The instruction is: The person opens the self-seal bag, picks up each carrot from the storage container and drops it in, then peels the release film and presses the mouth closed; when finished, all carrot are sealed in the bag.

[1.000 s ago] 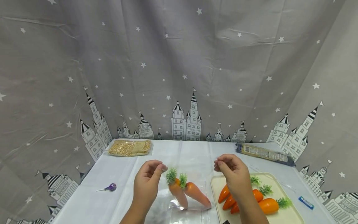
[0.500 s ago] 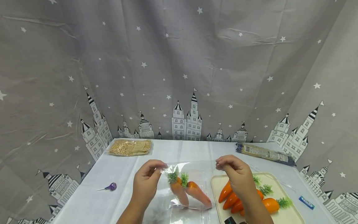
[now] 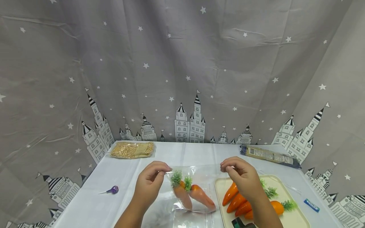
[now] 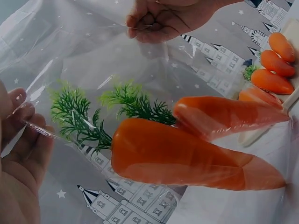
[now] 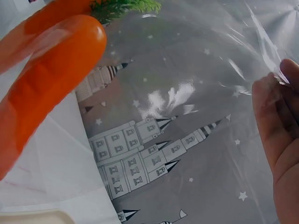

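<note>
A clear plastic bag [image 3: 194, 190] hangs between my two hands above the white table [image 3: 94, 205]. Two orange toy carrots [image 3: 194, 194] with green tops lie inside it. My left hand [image 3: 155, 177] pinches the bag's top left edge, and my right hand [image 3: 236, 172] pinches the top right edge. In the left wrist view the two carrots [image 4: 187, 154] fill the frame behind the film, with the left fingers [image 4: 21, 121] on the bag's rim. The right wrist view shows the right fingers [image 5: 275, 112] on the film beside one carrot [image 5: 51, 79].
A cream tray [image 3: 288, 218] at the right holds several more carrots [image 3: 242, 202]. A packet of yellow grains [image 3: 132, 149] and a long dark packet [image 3: 269, 155] lie at the back. A purple lollipop [image 3: 112, 190] is at the left, a small blue packet [image 3: 311, 205] at the right.
Both hands have lifted the bag's top edge up a little and stretched it between them. The two carrots stay in the bag, barely shifted.
</note>
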The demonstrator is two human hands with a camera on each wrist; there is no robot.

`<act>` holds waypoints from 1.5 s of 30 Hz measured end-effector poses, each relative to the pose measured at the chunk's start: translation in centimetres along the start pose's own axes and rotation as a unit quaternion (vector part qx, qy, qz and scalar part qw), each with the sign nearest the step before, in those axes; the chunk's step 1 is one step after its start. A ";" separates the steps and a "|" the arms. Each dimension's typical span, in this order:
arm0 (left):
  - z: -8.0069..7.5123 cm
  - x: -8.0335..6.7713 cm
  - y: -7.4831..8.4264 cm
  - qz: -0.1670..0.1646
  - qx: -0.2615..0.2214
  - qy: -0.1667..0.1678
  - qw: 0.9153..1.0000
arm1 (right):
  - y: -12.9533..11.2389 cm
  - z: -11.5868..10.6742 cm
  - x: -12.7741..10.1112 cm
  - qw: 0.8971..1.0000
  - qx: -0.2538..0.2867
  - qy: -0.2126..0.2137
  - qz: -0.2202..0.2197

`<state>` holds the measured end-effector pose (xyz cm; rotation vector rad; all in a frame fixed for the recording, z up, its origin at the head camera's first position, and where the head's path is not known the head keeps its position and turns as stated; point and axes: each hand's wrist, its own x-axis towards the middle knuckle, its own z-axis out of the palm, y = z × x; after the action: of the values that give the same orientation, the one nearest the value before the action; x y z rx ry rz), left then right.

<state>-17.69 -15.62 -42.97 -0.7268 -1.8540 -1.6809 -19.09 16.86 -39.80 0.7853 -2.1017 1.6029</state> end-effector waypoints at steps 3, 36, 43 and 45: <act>0.1 0.2 0.3 -0.011 0.007 0.001 1.000 | -0.2 0.2 0.2 0.999 -0.012 0.005 0.031; 2.0 0.5 1.4 -0.077 0.073 0.043 0.993 | -3.4 0.7 1.6 0.969 -0.239 -0.066 0.010; 2.0 0.5 1.6 -0.089 0.077 0.047 0.992 | -7.1 4.5 3.2 0.937 -0.316 -0.149 -0.003; 2.1 0.5 1.6 -0.091 0.077 0.048 0.992 | -7.6 5.7 3.8 0.935 -0.306 -0.179 0.022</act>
<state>-16.96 -13.42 -41.65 -0.4176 -2.0045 -1.6288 -16.97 9.18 -33.35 0.8446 -2.6743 0.7576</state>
